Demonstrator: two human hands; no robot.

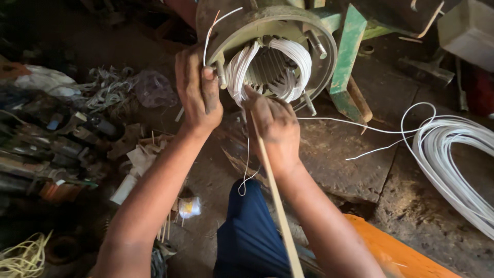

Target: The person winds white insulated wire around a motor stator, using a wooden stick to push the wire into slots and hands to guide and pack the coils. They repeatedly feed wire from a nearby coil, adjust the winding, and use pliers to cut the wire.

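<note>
At six o'clock, nearest the camera, a dark blue trouser knee shows between the two forearms, with an orange board at five o'clock and a tangle of yellow cord at seven. A thin pale wooden stick runs up from the bottom edge to the right hand, whose fingers are closed together on the stick's upper end, pressing it against the white wire coils at twelve o'clock. The left hand, just left of it, has its fingers curled tight on the rim of the round metal motor housing; the coils sit inside that housing, looped around its slotted core. A small crumpled yellow and white wrapper lies on the floor at seven o'clock. At three o'clock a large loose bundle of white wire rests on the dirty floor, one strand trailing toward the housing. A green metal bracket stands at one o'clock.
</note>
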